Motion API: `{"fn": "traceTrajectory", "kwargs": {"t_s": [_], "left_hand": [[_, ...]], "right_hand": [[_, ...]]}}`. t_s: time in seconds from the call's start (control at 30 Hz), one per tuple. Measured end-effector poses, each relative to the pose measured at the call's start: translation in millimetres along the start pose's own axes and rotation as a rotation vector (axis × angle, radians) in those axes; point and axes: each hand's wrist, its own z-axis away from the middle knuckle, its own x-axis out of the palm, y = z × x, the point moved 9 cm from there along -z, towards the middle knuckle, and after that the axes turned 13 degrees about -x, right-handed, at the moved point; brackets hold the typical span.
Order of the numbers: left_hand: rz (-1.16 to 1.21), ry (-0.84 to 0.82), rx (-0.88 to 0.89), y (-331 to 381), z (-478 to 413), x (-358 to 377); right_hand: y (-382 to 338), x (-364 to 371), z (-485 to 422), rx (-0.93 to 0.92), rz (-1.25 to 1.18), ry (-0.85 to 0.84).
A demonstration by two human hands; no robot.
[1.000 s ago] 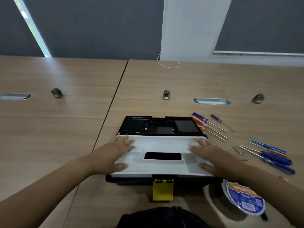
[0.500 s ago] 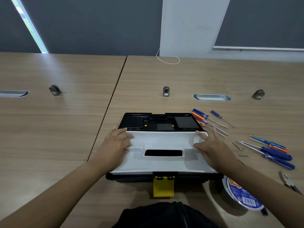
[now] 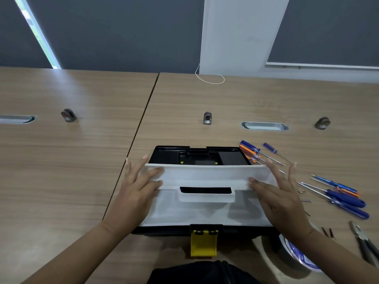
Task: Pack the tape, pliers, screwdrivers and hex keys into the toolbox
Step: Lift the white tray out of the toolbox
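The black toolbox [image 3: 164, 231] stands open at the table's near edge, its lid [image 3: 168, 155] laid back and a yellow latch [image 3: 203, 242] hanging in front. A white tray [image 3: 205, 214] with a handle slot sits over the box, its far edge raised. My left hand [image 3: 137, 191] grips the tray's left end and my right hand [image 3: 281, 195] its right end, thumbs on top. Blue and orange screwdrivers [image 3: 252, 150] lie right of the lid, with more screwdrivers [image 3: 344, 199] further right. Small hex keys [image 3: 306, 200], pliers [image 3: 365, 244] and a tape roll [image 3: 297, 255] lie near my right forearm.
Two wooden tables meet at a seam [image 3: 141, 128] left of the box. Metal fittings [image 3: 207, 118] and an oval cable slot [image 3: 264, 126] sit mid-table. A white cord loop [image 3: 209, 79] lies at the far edge. Dark fabric [image 3: 205, 272] fills the bottom edge.
Both hands have slid from the tray's top to its two ends, and the tray's far edge has tipped up. The view has shifted, bringing the pliers into sight.
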Motion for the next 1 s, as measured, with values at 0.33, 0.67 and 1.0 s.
{"fn": "traceTrajectory", "kwargs": {"t_s": [0.33,0.67,1.0], "left_hand": [[0.015,0.014,0.121,1,-49,-33],[0.047,-0.272,-0.050,-89,-210,44],[0.063,-0.563,-0.355,-169,-252,180]], "right_hand": [[26,-22,-45,-0.060,0.003,0.042],[160,95,-132,0.270,-0.184,-0.333],[215,237,-142,0.382,-0.280,-0.694]]}}
